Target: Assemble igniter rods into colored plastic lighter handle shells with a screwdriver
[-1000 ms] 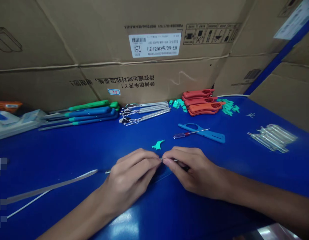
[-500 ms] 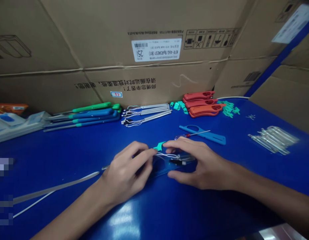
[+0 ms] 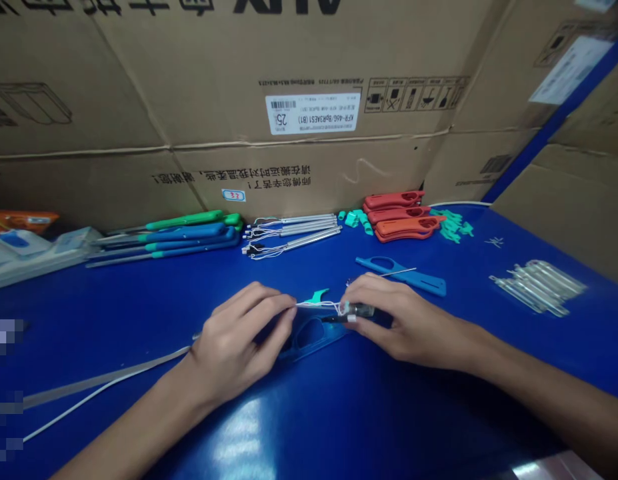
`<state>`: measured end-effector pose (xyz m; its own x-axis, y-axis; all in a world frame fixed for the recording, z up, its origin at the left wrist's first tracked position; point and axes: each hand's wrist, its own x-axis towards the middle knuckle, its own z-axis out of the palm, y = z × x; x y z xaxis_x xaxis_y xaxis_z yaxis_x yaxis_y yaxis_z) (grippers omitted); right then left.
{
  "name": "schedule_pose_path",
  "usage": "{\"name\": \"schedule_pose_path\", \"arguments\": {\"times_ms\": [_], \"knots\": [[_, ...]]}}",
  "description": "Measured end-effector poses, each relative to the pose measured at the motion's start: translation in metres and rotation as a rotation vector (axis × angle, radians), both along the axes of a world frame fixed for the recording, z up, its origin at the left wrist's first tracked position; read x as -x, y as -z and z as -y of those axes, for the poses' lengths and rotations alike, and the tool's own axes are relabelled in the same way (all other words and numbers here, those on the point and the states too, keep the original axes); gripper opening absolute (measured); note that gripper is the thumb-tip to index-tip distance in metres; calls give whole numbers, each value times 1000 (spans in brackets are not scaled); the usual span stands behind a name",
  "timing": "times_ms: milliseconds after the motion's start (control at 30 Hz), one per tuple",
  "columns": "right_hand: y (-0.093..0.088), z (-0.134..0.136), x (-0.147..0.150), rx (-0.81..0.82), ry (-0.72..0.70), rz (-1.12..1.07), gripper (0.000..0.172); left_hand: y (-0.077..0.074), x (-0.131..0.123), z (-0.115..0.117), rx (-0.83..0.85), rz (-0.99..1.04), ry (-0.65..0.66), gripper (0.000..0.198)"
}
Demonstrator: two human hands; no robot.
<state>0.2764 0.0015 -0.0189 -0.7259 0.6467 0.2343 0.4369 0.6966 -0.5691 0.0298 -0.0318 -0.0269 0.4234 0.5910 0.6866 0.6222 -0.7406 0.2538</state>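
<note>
My left hand [image 3: 251,330] is closed, thumb and index finger pinching the ends of thin white wires [image 3: 316,305]. These run across to a small grey cylinder-like part [image 3: 361,309] held in the closed fingers of my right hand [image 3: 406,317]. A black piece [image 3: 336,319] with a white end sits just below that part, by my right fingertips. Behind the wires lies a green trigger-like piece [image 3: 317,297]. Under both hands is a blue plastic handle shell [image 3: 311,339] with an oval opening. Another blue handle shell [image 3: 429,281] lies behind my right hand, a thin metal rod across it.
Silver tubes with wires [image 3: 309,230], red and orange handle shells [image 3: 401,227] and small green pieces [image 3: 456,225] line the back. Blue and green handled tools [image 3: 189,233] lie at left, bagged metal parts [image 3: 539,287] at right. A cardboard box [image 3: 213,120] closes off the back.
My left hand has let go of the green piece and now pinches the white wires. My right fingers have closed on the grey part and lifted it slightly.
</note>
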Motion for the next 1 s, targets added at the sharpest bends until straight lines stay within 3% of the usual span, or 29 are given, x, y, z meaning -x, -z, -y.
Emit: {"name": "schedule_pose_path", "arguments": {"times_ms": [300, 467, 667, 800, 1000], "knots": [[3, 8, 3, 88, 53, -71, 16, -5, 13, -1, 285, -206, 46, 5], [5, 17, 11, 99, -16, -111, 11, -7, 3, 9, 392, -199, 125, 28], [9, 22, 15, 49, -60, -137, 12, 0, -11, 12, 351, -170, 212, 15], [11, 23, 15, 6, -63, -150, 11, 1, -15, 13, 231, -165, 200, 11], [11, 22, 14, 3, -84, -84, 8, 3, -18, 12, 226, -216, 196, 14]]}}
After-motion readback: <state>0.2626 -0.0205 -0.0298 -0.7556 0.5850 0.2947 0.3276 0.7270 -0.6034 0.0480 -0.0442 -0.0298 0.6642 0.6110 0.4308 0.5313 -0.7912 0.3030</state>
